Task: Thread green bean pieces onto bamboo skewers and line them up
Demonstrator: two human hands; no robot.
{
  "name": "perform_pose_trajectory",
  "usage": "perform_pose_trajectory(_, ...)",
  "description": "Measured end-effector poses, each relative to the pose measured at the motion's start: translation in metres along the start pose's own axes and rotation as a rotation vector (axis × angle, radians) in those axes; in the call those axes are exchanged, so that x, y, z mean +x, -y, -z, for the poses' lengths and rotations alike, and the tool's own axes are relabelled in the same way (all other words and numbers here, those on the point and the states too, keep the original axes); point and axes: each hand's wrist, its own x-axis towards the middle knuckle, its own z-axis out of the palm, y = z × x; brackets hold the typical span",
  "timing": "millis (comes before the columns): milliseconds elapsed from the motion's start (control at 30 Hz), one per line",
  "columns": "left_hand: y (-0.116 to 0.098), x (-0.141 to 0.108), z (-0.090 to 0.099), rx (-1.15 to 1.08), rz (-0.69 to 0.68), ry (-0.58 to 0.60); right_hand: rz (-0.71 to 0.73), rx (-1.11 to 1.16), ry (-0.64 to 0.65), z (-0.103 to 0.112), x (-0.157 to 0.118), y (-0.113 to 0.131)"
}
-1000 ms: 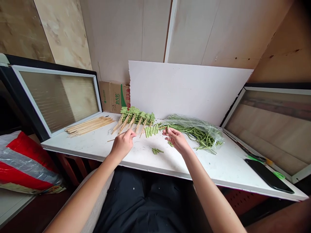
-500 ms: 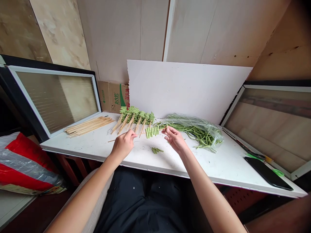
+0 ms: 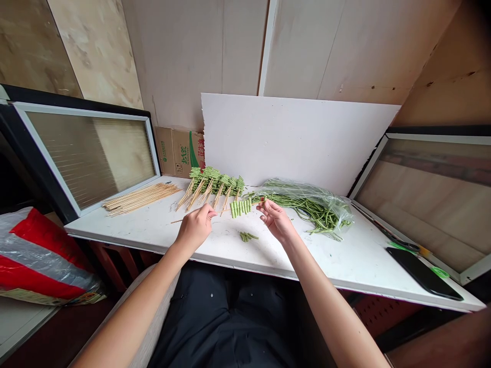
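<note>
My left hand is closed around a thin bamboo skewer, whose blunt end pokes out to the left. Several cut green bean pieces are threaded side by side across the skewer between my hands. At the skewer's right end, my right hand pinches a short green bean piece, its other fingers loosely curled. Below the skewer, a few loose bean pieces lie on the white table.
Finished bean skewers are piled behind my hands. Bare bamboo skewers lie at left. Long green beans spill from a clear plastic bag on the right. A black phone rests near the right edge; a cardboard box stands behind.
</note>
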Motion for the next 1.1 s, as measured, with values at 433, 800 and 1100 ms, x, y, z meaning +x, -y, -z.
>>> perform_pose_trajectory(433,0.0,0.0,0.001,0.004,0.002,0.002,-0.016,0.116,0.009,0.0,0.0,0.002)
perform_pose_trajectory(800,0.001,0.0,0.001,-0.012,0.004,-0.003,-0.008,0.019,-0.041,-0.003,-0.002,0.004)
perform_pose_trajectory(1100,0.001,-0.002,-0.002,-0.036,-0.019,-0.014,0.02,0.03,-0.055,-0.012,-0.005,0.005)
